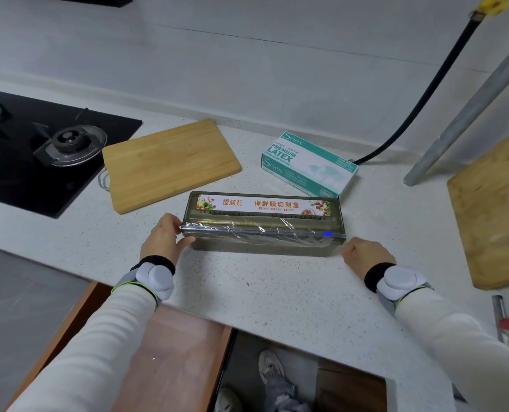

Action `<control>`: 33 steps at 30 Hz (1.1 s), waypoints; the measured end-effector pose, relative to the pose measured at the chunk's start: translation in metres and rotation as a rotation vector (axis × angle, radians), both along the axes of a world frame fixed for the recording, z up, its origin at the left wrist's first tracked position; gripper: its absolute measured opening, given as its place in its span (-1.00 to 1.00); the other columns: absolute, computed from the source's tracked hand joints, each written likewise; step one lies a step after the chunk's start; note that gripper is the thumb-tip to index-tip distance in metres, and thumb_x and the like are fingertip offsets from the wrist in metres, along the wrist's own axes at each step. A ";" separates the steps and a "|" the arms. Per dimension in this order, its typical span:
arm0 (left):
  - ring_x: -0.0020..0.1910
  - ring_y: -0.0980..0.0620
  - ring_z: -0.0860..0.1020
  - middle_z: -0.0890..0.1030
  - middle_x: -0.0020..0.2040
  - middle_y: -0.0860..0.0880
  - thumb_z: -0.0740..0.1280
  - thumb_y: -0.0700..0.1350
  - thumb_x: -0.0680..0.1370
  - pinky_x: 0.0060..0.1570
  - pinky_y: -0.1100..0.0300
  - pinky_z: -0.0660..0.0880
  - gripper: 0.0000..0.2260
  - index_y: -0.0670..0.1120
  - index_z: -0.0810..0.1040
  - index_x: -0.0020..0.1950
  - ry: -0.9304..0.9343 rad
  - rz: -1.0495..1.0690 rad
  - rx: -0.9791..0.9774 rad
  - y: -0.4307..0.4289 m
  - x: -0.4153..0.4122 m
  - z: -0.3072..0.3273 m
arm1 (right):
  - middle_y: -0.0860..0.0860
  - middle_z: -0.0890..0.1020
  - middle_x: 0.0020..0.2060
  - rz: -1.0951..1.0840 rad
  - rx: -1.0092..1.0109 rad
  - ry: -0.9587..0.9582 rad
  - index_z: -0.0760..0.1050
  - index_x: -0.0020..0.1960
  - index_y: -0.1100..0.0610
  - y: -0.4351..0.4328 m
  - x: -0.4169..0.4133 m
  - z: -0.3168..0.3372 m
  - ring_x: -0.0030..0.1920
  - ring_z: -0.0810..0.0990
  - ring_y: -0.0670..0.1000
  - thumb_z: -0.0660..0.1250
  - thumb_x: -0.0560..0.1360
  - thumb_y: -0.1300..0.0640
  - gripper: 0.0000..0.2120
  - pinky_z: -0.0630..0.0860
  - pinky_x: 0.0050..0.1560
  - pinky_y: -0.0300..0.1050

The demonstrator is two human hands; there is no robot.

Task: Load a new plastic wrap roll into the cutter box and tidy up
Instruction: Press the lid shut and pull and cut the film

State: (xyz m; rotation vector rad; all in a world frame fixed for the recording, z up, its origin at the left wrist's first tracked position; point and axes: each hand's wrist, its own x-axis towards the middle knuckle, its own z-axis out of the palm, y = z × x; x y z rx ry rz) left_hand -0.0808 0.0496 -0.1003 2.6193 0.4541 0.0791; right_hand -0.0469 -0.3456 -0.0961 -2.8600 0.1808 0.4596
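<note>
My left hand (165, 239) clasps left end of cutter box (265, 212), thumb on front; right hand (366, 254) curled at right front corner; cannot tell if holding film (262, 233).

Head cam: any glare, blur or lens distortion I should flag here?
Head view: soft, even light, only faint shadows by the cutter box; small glints on the plastic wrap across its front edge; its label reads sharp; wide-angle distortion bows the back edge of the countertop; far corners look softer.
</note>
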 end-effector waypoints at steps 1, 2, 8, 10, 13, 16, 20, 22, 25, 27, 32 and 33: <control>-0.13 -0.04 0.50 0.51 -0.08 0.02 0.41 0.00 0.47 -0.16 0.05 0.52 -0.69 -0.09 0.37 0.07 0.006 -0.003 -0.004 0.000 0.000 0.000 | 0.08 0.57 -0.07 -0.035 0.080 -0.061 0.44 0.05 0.14 -0.002 -0.001 0.000 -0.10 0.53 0.12 0.22 0.51 0.12 -0.85 0.47 -0.06 -0.10; -0.13 -0.04 0.49 0.51 -0.10 0.02 0.41 -0.01 0.47 -0.16 0.06 0.51 -0.68 -0.09 0.37 0.07 0.013 -0.004 -0.010 -0.001 0.001 0.001 | 0.06 0.52 -0.09 -0.057 0.167 -0.120 0.40 0.06 0.15 -0.003 -0.002 -0.001 -0.14 0.51 0.10 0.27 0.49 0.13 -0.83 0.46 -0.08 -0.09; -0.17 -0.07 0.50 0.53 -0.13 -0.02 0.40 -0.03 0.48 -0.15 0.02 0.52 -0.66 -0.14 0.35 0.11 0.016 -0.006 -0.026 -0.002 0.000 0.002 | 0.03 0.52 -0.23 -0.187 0.423 -0.287 0.54 -0.08 0.14 0.011 -0.016 -0.007 -0.24 0.47 0.02 0.29 0.45 0.24 -0.92 0.36 -0.14 -0.23; -0.17 -0.09 0.50 0.56 -0.12 -0.06 0.40 -0.04 0.48 -0.16 0.02 0.51 -0.66 -0.15 0.35 0.12 0.022 -0.001 -0.025 -0.003 -0.001 0.003 | 0.01 0.56 -0.24 -0.269 0.527 -0.277 0.60 -0.05 0.12 0.017 -0.025 -0.011 -0.23 0.49 0.01 0.29 0.46 0.25 -0.85 0.35 -0.15 -0.31; -0.10 -0.13 0.54 0.57 -0.08 -0.08 0.41 -0.04 0.47 -0.14 0.00 0.52 -0.63 -0.15 0.35 0.14 0.036 -0.008 -0.028 -0.004 -0.002 0.005 | 0.03 0.56 -0.25 -0.352 0.685 -0.261 0.61 0.05 0.12 0.023 -0.037 -0.015 -0.28 0.48 0.02 0.29 0.48 0.26 -0.81 0.47 -0.16 -0.29; 0.10 -0.18 0.49 0.51 0.11 -0.15 0.50 -0.04 0.38 0.00 -0.06 0.49 -0.43 -0.19 0.33 0.27 -0.002 -0.021 -0.007 -0.008 -0.005 0.009 | 0.02 0.53 -0.26 -0.352 0.730 -0.323 0.59 0.04 0.10 0.028 -0.040 -0.015 -0.35 0.45 -0.05 0.28 0.50 0.25 -0.82 0.45 -0.25 -0.40; 0.26 -0.27 0.36 0.38 0.27 -0.24 0.57 0.10 0.24 0.19 -0.15 0.39 -0.17 -0.24 0.32 0.36 -0.174 -0.149 0.224 -0.035 -0.008 0.023 | 0.02 0.55 -0.22 -0.344 0.763 -0.347 0.59 0.05 0.09 0.031 -0.039 -0.011 -0.34 0.45 -0.04 0.29 0.50 0.25 -0.81 0.52 -0.16 -0.14; 0.26 -0.28 0.38 0.42 0.26 -0.25 0.57 0.09 0.24 0.25 -0.15 0.35 -0.22 -0.23 0.39 0.32 -0.241 -0.290 0.260 -0.060 -0.006 0.032 | 0.02 0.56 -0.19 -0.340 0.767 -0.355 0.59 0.04 0.10 0.034 -0.039 -0.011 -0.32 0.45 -0.03 0.30 0.49 0.25 -0.82 0.53 -0.12 -0.11; 0.18 -0.28 0.48 0.52 0.16 -0.22 0.57 0.03 0.26 0.21 -0.15 0.42 -0.46 -0.18 0.54 0.13 -0.306 -0.558 0.298 -0.112 -0.002 0.043 | 0.00 0.55 -0.20 -0.340 0.781 -0.356 0.59 0.03 0.10 0.033 -0.040 -0.011 -0.31 0.46 -0.04 0.30 0.49 0.25 -0.83 0.50 -0.17 -0.26; 0.14 -0.25 0.52 0.58 0.08 -0.18 0.57 -0.02 0.26 0.14 -0.13 0.49 -0.60 -0.15 0.59 0.01 -0.337 -0.712 0.286 -0.145 0.000 0.048 | 0.01 0.57 -0.20 -0.369 0.816 -0.327 0.60 0.03 0.12 0.033 -0.040 -0.012 -0.26 0.49 -0.02 0.31 0.49 0.25 -0.84 0.53 -0.12 -0.22; 0.16 -0.20 0.49 0.55 0.09 -0.17 0.51 -0.14 0.34 0.11 0.05 0.48 -0.71 -0.18 0.59 0.00 -0.308 -0.827 0.217 -0.195 0.007 0.043 | 0.04 0.58 -0.17 -0.474 0.894 -0.179 0.58 0.09 0.22 0.038 -0.038 -0.017 -0.14 0.54 0.05 0.32 0.50 0.23 -0.81 0.58 0.04 0.05; 0.21 -0.18 0.44 0.52 0.14 -0.16 0.48 -0.14 0.38 0.15 0.08 0.45 -0.71 -0.18 0.57 0.06 -0.278 -0.817 0.206 -0.199 0.009 0.040 | 0.03 0.57 -0.17 -0.494 0.916 -0.144 0.57 0.10 0.23 0.040 -0.037 -0.018 -0.13 0.55 0.06 0.32 0.50 0.22 -0.80 0.59 0.01 0.04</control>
